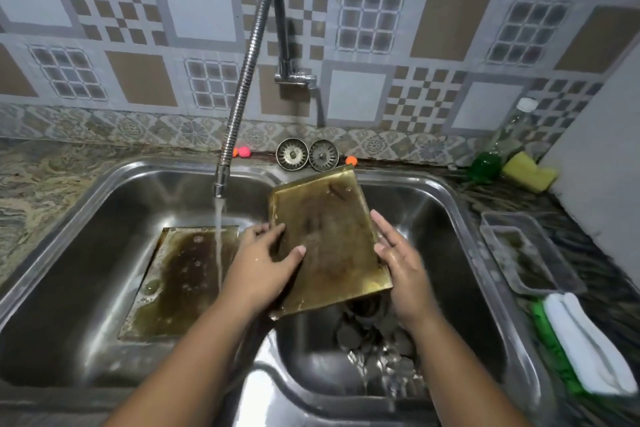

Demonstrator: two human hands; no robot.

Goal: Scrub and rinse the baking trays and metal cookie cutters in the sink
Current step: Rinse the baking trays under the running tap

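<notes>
Both forearms reach in over the front rim of the sink (263, 381), meeting on one baking tray. Fingers of the left hand (263, 263) are closed on the upper tray (332, 239): the thumb lies across its stained face and the others wrap its left edge. Opposite, the right hand (401, 263) keeps its fingers nearly straight and laid along the right edge, bracing rather than clasping. Held so, the tray is tilted up above the divider and the right basin, likely so dirty water drains downward and the face can be checked.

Below it, in the right basin, the cookie cutters (374, 340) lie heaped in shallow water, apparently soaking. To the left, the flexible tap (242, 80) runs a stream (219, 236) onto the second tray (180, 284), which lies flat on the left basin floor, brown and foamy.

Further out on the table, at the right, wait a yellow sponge (528, 172), a green bottle (485, 166), a clear tub (526, 253) and a folded white cloth (585, 343). Neither hand has a scrubber, so I judge this tray is being moved or inspected.
</notes>
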